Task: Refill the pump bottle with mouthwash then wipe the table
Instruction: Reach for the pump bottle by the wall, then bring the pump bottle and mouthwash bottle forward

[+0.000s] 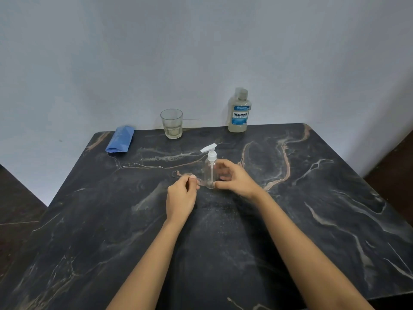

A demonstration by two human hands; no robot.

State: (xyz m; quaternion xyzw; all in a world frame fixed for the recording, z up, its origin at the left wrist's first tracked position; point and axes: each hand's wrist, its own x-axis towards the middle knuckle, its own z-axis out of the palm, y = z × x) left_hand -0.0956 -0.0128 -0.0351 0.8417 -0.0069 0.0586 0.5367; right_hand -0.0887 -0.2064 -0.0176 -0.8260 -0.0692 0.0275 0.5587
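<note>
At frame centre, the right hand (234, 177) is cupping the empty pump bottle (210, 170); the left hand (181, 195) is curling loosely beside it, holding nothing. Light, tippy plastic: grip its body.

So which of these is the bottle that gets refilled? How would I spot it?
Start from the dark marble table and look at its middle, where both hands meet. The pump bottle stands upright there, the right hand curled around it. Unlike the labelled mouthwash bottle and the glass at the far edge, it is clear, looks empty, and has a white pump on top.
</note>
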